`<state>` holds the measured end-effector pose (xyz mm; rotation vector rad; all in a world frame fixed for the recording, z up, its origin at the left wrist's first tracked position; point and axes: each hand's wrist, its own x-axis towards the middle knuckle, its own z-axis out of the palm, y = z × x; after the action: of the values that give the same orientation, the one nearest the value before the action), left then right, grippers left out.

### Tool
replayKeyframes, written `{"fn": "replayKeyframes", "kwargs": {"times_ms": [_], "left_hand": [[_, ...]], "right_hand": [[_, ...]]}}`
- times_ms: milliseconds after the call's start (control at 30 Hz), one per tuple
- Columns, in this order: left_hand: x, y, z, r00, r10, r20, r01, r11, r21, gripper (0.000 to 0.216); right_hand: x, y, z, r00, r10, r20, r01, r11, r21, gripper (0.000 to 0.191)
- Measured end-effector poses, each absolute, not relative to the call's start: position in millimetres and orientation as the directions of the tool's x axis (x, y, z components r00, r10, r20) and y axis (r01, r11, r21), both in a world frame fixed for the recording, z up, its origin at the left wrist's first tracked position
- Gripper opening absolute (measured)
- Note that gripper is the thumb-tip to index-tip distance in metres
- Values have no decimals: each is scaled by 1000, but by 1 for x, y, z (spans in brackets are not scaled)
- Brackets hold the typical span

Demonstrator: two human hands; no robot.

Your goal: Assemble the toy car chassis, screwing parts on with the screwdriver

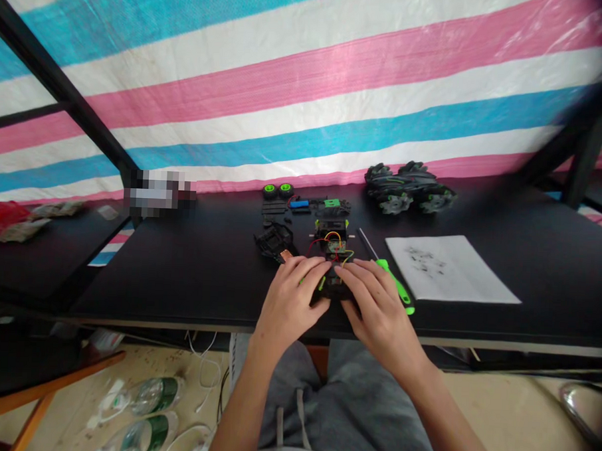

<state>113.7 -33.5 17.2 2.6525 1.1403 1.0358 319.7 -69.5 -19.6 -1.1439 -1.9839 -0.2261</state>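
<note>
A small toy car chassis lies on the black table in front of me, with a circuit board and red, yellow and green wires showing. My left hand grips its near left side, fingers curled over the edge. On the near right side my right hand holds it the same way. The fingers hide most of the chassis's near end. A black plastic part sits just beyond my left hand. A screwdriver with a green handle lies against the outer side of my right hand, its shaft pointing away.
Two green-rimmed wheels, a blue battery-like block and a green-topped part lie behind the chassis. A black wheeled vehicle stands at the back right. Small dark pieces rest on a white sheet. Plastic bottles are on the floor.
</note>
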Motion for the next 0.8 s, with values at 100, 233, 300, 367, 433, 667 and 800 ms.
{"fn": "replayKeyframes", "kwargs": {"times_ms": [100, 233, 300, 367, 433, 667, 800], "left_hand": [[113, -34, 18, 512, 665, 544, 609, -727, 316, 58], [114, -35, 18, 524, 661, 537, 601, -734, 316, 59], [114, -34, 19, 524, 660, 538, 596, -735, 322, 59], [114, -34, 19, 523, 657, 542, 591, -738, 325, 59], [115, -34, 19, 520, 658, 545, 590, -738, 328, 59], [115, -36, 17, 511, 676, 532, 587, -726, 359, 61], [113, -35, 15, 501, 696, 515, 588, -710, 388, 62]], "right_hand": [[324, -73, -21, -243, 655, 715, 789, 562, -246, 57], [331, -81, -20, -256, 676, 691, 784, 563, -260, 57], [333, -84, -17, -277, 686, 673, 789, 563, -248, 58], [334, -86, -14, -289, 690, 664, 796, 558, -234, 59], [335, -86, -13, -296, 690, 660, 800, 557, -223, 60], [340, -82, -12, -326, 671, 666, 797, 574, -188, 60], [338, -82, -12, -303, 672, 675, 806, 559, -195, 58]]}}
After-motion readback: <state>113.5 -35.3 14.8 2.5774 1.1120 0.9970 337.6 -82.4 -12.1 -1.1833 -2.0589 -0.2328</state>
